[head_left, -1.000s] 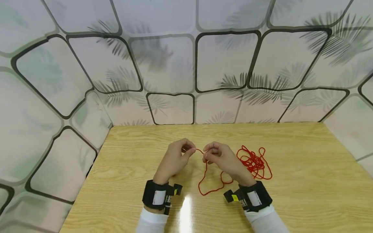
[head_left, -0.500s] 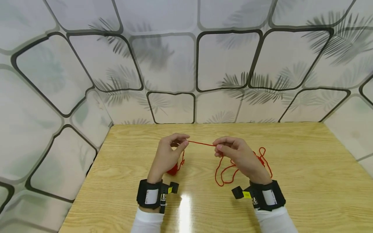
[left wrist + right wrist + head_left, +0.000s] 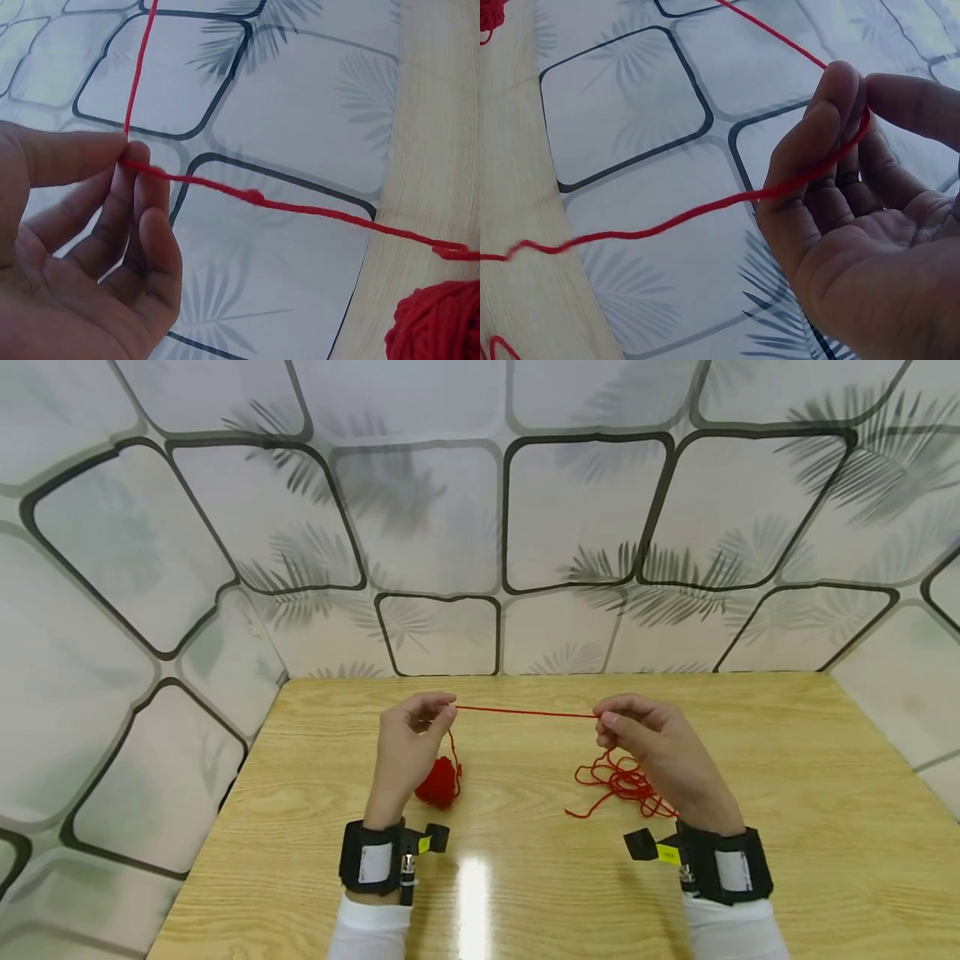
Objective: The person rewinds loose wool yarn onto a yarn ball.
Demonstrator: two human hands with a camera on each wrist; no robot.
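A red strand of yarn [image 3: 525, 712] runs straight between my two hands above the table. My left hand [image 3: 405, 739] pinches it between thumb and fingertips; from there the yarn drops to a red ball of yarn [image 3: 437, 783] on the table, partly behind that hand. In the left wrist view a small knot-like bump shows on the yarn [image 3: 251, 196] below the pinch. My right hand [image 3: 660, 743] pinches the other end of the span, and the yarn [image 3: 705, 212] passes over its fingers and down. Below it lies a loose red tangle of yarn [image 3: 626, 783], partly covered by the hand.
The wooden table [image 3: 525, 893] reaches back to a wall covering [image 3: 427, 527] with dark outlines and leaf prints. A loose yarn end [image 3: 577, 814] lies left of the tangle. Each wrist wears a black strap [image 3: 372, 857] with a small camera.
My hands have moved apart and slightly away from me, drawing the yarn between them from a short slack piece to a long straight span. The ball of yarn has come into view beside the left hand.
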